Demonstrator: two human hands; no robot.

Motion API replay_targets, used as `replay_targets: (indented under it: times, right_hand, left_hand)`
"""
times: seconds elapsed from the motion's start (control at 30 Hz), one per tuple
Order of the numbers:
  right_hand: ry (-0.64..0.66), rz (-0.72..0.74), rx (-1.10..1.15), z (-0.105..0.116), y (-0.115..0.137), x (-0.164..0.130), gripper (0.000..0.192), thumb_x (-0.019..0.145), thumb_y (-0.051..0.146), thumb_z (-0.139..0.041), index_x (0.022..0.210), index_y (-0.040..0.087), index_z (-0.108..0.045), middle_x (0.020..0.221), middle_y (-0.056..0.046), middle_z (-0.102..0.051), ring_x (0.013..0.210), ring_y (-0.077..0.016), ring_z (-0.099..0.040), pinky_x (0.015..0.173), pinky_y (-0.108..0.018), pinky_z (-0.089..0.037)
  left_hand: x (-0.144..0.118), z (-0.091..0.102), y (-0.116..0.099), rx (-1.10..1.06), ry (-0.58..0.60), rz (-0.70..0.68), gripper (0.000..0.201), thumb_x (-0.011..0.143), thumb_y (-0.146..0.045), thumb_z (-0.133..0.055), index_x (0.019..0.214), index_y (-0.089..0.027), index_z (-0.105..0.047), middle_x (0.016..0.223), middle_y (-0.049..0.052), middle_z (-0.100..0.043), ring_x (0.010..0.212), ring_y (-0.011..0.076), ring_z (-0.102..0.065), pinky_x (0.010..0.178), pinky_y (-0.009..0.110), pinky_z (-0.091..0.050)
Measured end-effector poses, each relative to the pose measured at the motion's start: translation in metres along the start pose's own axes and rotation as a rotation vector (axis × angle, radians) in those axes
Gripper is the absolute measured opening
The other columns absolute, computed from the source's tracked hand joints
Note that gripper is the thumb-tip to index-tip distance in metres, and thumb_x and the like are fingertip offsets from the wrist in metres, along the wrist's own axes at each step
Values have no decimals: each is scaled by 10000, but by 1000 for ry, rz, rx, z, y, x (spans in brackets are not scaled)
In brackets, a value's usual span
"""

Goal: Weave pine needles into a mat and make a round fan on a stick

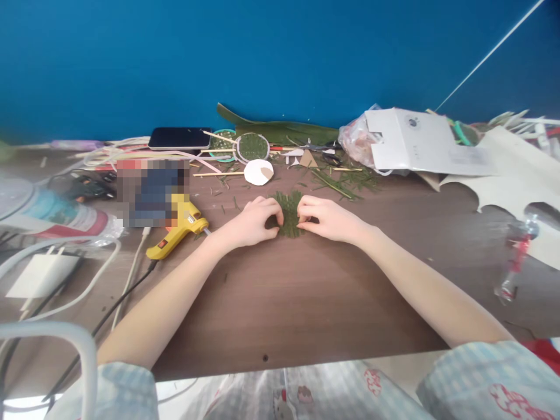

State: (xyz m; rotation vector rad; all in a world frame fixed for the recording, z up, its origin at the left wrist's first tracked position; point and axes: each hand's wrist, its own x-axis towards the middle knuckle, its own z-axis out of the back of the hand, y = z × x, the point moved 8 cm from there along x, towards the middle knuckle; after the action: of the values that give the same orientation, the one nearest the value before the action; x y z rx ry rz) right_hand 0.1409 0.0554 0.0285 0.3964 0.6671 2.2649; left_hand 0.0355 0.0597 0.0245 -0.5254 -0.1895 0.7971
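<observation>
A small mat of green leaf strips with ragged ends lies on the brown table between my hands. My left hand is at its left edge, thumb and fingers curled together in a pinch. At the right edge my right hand pinches in the same way. Just beyond sit a white paper disc on a thin stick and a round green fan-like piece with a pale rim. Green scraps are scattered behind my right hand.
Left of my hands lies a yellow glue gun with a black cord, near a white plug adapter. A black phone, scissors and a long green leaf are at the back. A white box stands back right.
</observation>
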Motion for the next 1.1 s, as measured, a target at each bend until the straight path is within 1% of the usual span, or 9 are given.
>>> replay_targets:
  times: [0.1, 0.2, 0.33, 0.47, 0.67, 1.0, 1.1]
  right_hand:
    - [-8, -8, 10, 1, -1, 0, 167, 810, 177, -529, 650, 175, -482, 849, -22, -506, 697, -123, -482, 644, -258, -374]
    - [-11, -9, 26, 3, -1, -1, 160, 807, 180, -537, 650, 174, -505, 864, -27, -528, 708, -126, -493, 659, -264, -382]
    - [-9, -8, 29, 5, -1, -1, 141, 800, 162, -543, 659, 173, -537, 880, -29, -551, 731, -132, -514, 679, -266, -392]
    - [2, -14, 5, 4, -1, -1, 122, 791, 151, -554, 672, 173, -539, 884, -27, -548, 746, -134, -523, 683, -264, -395]
    - [12, 0, -13, 3, 3, 0, 143, 809, 166, -534, 667, 177, -524, 894, -35, -545, 746, -142, -523, 684, -275, -397]
    - [3, 21, -35, 2, 3, -1, 149, 816, 175, -538, 667, 172, -535, 895, -38, -549, 742, -137, -524, 680, -270, -401]
    - [-35, 37, -1, 7, 4, -1, 149, 819, 212, -549, 676, 176, -565, 860, -38, -585, 736, -143, -537, 685, -277, -408]
  left_hand:
    - [0, 0, -2, 9, -1, -1, 102, 708, -157, -506, 796, -183, -551, 907, 17, -555, 913, 196, -447, 851, 335, -353]
    - [0, 0, -3, 43, -20, 8, 68, 764, -208, -498, 786, -181, -557, 881, 19, -558, 893, 193, -451, 841, 330, -354]
    - [1, 0, -6, 118, -60, -1, 124, 799, -298, -522, 798, -183, -569, 878, 23, -557, 891, 197, -452, 825, 322, -356]
    - [2, -1, -10, 182, -60, -35, 116, 811, -289, -516, 796, -189, -574, 881, 21, -569, 880, 193, -461, 795, 306, -354]
    - [1, 2, -13, 265, -70, -36, 101, 814, -262, -509, 783, -197, -580, 891, 19, -594, 879, 197, -479, 729, 304, -331]
    - [0, 2, -18, 309, -67, -48, 88, 805, -260, -522, 779, -197, -577, 883, 17, -601, 867, 193, -493, 724, 306, -324]
    - [1, 3, -16, 263, -60, -50, 100, 813, -256, -503, 776, -196, -574, 891, 18, -600, 879, 195, -500, 742, 311, -342]
